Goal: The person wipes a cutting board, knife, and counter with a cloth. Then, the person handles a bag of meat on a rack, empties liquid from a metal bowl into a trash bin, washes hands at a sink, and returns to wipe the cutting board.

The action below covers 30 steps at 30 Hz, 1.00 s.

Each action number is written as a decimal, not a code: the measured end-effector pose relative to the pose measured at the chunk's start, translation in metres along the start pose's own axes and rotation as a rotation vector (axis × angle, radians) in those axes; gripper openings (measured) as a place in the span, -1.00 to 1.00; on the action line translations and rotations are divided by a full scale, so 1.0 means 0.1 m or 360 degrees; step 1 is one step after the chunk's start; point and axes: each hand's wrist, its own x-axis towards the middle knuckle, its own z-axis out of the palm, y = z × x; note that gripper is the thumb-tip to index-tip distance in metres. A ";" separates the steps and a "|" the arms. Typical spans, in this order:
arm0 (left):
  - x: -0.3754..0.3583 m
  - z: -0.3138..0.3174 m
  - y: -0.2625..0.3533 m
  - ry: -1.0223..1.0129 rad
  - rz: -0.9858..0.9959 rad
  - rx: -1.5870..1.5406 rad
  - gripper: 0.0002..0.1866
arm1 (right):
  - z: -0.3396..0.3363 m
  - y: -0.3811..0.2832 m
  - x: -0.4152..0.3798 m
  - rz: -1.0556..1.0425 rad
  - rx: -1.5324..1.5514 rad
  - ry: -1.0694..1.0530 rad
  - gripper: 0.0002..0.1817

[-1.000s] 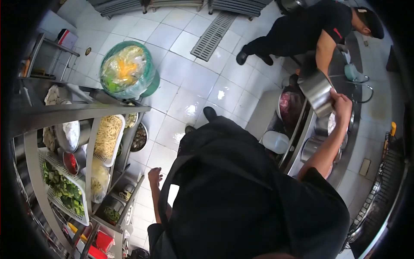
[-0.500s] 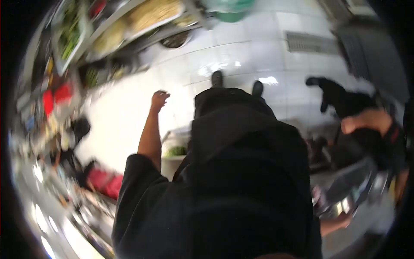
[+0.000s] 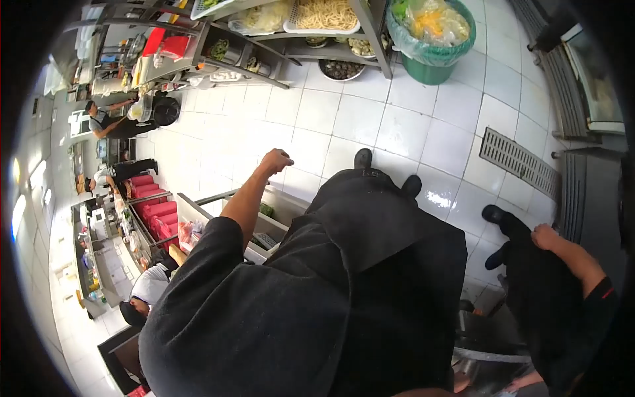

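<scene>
My left hand (image 3: 274, 161) hangs in the air over the white tiled floor (image 3: 317, 126), its fingers curled in, and I see nothing in it. Below and behind that forearm stands an open white drawer or bin (image 3: 288, 202) with green leaves (image 3: 266, 210) and a grey grated piece (image 3: 266, 241) inside. At the bottom right edge of my dark clothing, a small patch of skin (image 3: 461, 381) shows by a metal surface (image 3: 486, 367); it may be my right hand, but its fingers are hidden.
A co-worker in black (image 3: 549, 291) stands close on my right. Ahead are a green lined bin (image 3: 428, 66), a metal shelf (image 3: 311, 47) with food trays, and a floor drain (image 3: 519, 162). Several people work at the left, near red containers (image 3: 155, 212).
The view has swung and sharpened, bringing the left-hand counters and people into sight. My left hand stays raised with fingers curled. A forearm seen at lower right is now mostly out of sight.
</scene>
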 end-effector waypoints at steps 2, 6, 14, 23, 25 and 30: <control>-0.01 -0.07 0.06 0.0052 0.0061 0.0018 -0.62 | 0.11 0.05 -0.12 0.0096 -0.0012 -0.0041 -0.78; -0.14 -0.14 0.18 0.0102 0.0011 0.0015 -0.62 | 0.41 -0.01 -0.42 0.0275 -0.0062 -0.0330 -0.76; -0.42 -0.32 0.10 0.0211 -0.0041 0.0069 -0.63 | 0.52 -0.34 -0.49 -0.0193 0.0042 -0.0348 -0.78; -0.30 -0.26 0.01 0.0184 -0.0019 0.0011 -0.66 | 0.03 -0.32 -0.50 -0.0119 0.0064 -0.0200 -0.80; -0.27 -0.25 -0.02 0.0177 -0.0004 -0.0024 -0.65 | -0.05 -0.25 -0.50 -0.0036 0.0121 -0.0148 -0.81; 0.18 -0.11 -0.38 0.0093 0.0044 -0.0163 -0.63 | 0.00 0.01 -0.53 0.0116 0.0182 -0.0169 -0.82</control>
